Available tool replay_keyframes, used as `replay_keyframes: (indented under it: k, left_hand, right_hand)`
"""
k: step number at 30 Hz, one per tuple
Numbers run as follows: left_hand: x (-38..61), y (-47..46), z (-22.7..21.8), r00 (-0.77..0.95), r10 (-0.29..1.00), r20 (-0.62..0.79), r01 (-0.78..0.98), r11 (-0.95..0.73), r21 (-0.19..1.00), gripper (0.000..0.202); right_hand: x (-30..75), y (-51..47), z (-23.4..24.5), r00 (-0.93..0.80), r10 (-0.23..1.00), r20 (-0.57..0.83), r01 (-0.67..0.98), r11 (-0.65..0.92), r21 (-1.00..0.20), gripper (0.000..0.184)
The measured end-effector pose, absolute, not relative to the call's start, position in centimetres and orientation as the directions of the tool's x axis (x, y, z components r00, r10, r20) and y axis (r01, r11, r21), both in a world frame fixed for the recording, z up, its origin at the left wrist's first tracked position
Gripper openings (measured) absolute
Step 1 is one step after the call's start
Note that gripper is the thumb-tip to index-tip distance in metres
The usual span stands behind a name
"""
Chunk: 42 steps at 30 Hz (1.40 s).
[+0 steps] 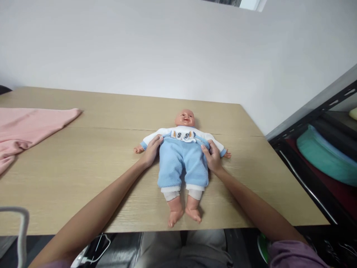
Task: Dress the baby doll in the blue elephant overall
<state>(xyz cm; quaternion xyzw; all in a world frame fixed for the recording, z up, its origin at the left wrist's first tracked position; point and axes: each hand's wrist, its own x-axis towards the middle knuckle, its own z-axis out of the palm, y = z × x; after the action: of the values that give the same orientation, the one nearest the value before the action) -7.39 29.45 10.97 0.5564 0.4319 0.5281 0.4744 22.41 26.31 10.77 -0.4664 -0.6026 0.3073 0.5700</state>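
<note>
A baby doll (186,118) lies on its back in the middle of the table, head toward the wall and bare feet toward me. It wears a white top (200,133) with blue edges and an animal face on the chest, and fluffy blue trousers (170,160) with white cuffs. My left hand (152,149) is at the doll's waist on the left, its fingers closed on the top's blue hem. On the other side, my right hand (213,154) pinches the same hem between thumb and fingers. The top is bunched up above the trousers.
Pink cloth (33,128) lies at the left of the wooden table (97,167). A black shelf rack (301,175) with teal fabric (323,156) stands to the right. In the lower left are a white curved tube (23,227) and a white cable (104,245).
</note>
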Motion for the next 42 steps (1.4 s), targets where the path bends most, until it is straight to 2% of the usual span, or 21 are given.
replay_keyframes:
  k: [2, 5, 12, 15, 20, 22, 24, 26, 28, 30, 32, 34, 35, 37, 39, 40, 42]
  left_hand:
    - [-7.3, 29.3, 11.3, 0.054, 0.974, 0.220, 0.043, -0.222, 0.974, 0.041]
    - [-7.0, 29.2, 11.5, 0.036, 0.971, 0.235, 0.053, -0.237, 0.970, 0.040]
    - [-6.6, 30.2, 10.3, 0.043, 0.985, 0.168, -0.179, -0.158, 0.971, 0.030]
    - [-6.6, 30.0, 10.5, 0.012, 0.984, 0.176, -0.130, -0.173, 0.976, 0.031]
    - [-6.5, 29.6, 11.2, -0.113, 0.961, 0.251, -0.012, -0.254, 0.967, 0.042]
    - [-6.4, 29.6, 11.2, -0.135, 0.955, 0.263, -0.014, -0.267, 0.963, 0.044]
    - [-6.3, 29.6, 11.1, -0.143, 0.947, 0.286, -0.015, -0.291, 0.957, 0.043]
    - [-6.2, 29.5, 11.0, -0.145, 0.936, 0.321, 0.012, -0.323, 0.946, 0.042]
    - [-6.1, 29.3, 11.0, -0.148, 0.926, 0.347, 0.047, -0.344, 0.938, 0.041]
    - [-6.0, 28.8, 11.0, -0.160, 0.918, 0.363, 0.072, -0.356, 0.932, 0.039]
    - [-5.9, 28.2, 11.0, -0.174, 0.892, 0.417, 0.129, -0.400, 0.908, 0.035]
    - [-5.9, 27.6, 11.1, -0.169, 0.847, 0.505, 0.219, -0.467, 0.857, 0.031]
    - [-5.9, 27.4, 11.1, -0.161, 0.827, 0.539, 0.257, -0.492, 0.832, 0.030]
    - [-6.0, 27.2, 11.3, -0.170, 0.814, 0.555, 0.296, -0.495, 0.817, 0.032]
    - [-6.0, 27.2, 11.4, -0.209, 0.821, 0.530, 0.306, -0.460, 0.833, 0.033]
    - [-6.1, 27.3, 11.4, -0.224, 0.823, 0.523, 0.312, -0.448, 0.838, 0.033]
    - [-6.0, 27.3, 11.4, -0.226, 0.819, 0.527, 0.329, -0.445, 0.833, 0.031]
  right_hand:
    - [22.4, 26.3, 11.0, 0.099, 0.881, 0.463, 0.288, 0.420, -0.860, 0.032]
    - [22.1, 26.9, 11.0, 0.128, 0.872, 0.473, 0.279, 0.426, -0.861, 0.032]
    - [21.7, 29.3, 10.4, 0.189, 0.935, 0.299, 0.125, 0.280, -0.952, 0.040]
    - [21.9, 29.8, 9.8, 0.181, 0.950, 0.254, 0.124, 0.234, -0.964, 0.043]
    - [22.0, 29.3, 9.9, 0.237, 0.926, 0.293, 0.175, 0.256, -0.951, 0.038]
    - [21.7, 28.6, 11.2, 0.244, 0.886, 0.394, 0.281, 0.324, -0.903, 0.037]
    - [20.9, 28.3, 13.2, 0.175, 0.827, 0.535, 0.426, 0.426, -0.798, 0.037]
    - [19.6, 28.8, 15.8, 0.030, 0.780, 0.625, 0.506, 0.527, -0.682, 0.029]
    - [17.6, 30.5, 18.6, -0.152, 0.762, 0.629, 0.514, 0.605, -0.609, 0.018]
    - [15.0, 33.2, 20.9, -0.342, 0.750, 0.566, 0.531, 0.651, -0.542, 0.015]
    - [12.0, 36.3, 22.4, -0.544, 0.713, 0.443, 0.528, 0.701, -0.479, 0.027]
    - [9.0, 39.1, 22.9, -0.783, 0.581, 0.221, 0.457, 0.780, -0.428, 0.040]
    - [7.6, 40.2, 22.9, -0.851, 0.517, 0.094, 0.428, 0.786, -0.446, 0.043]
    - [5.5, 41.7, 22.4, -0.893, 0.445, -0.065, 0.406, 0.735, -0.544, 0.042]
    - [4.3, 42.4, 21.6, -0.898, 0.427, -0.109, 0.394, 0.668, -0.632, 0.039]
    - [4.0, 42.6, 21.2, -0.903, 0.416, -0.106, 0.380, 0.659, -0.650, 0.037]
    - [3.8, 42.8, 20.4, -0.924, 0.369, -0.102, 0.352, 0.718, -0.601, 0.037]
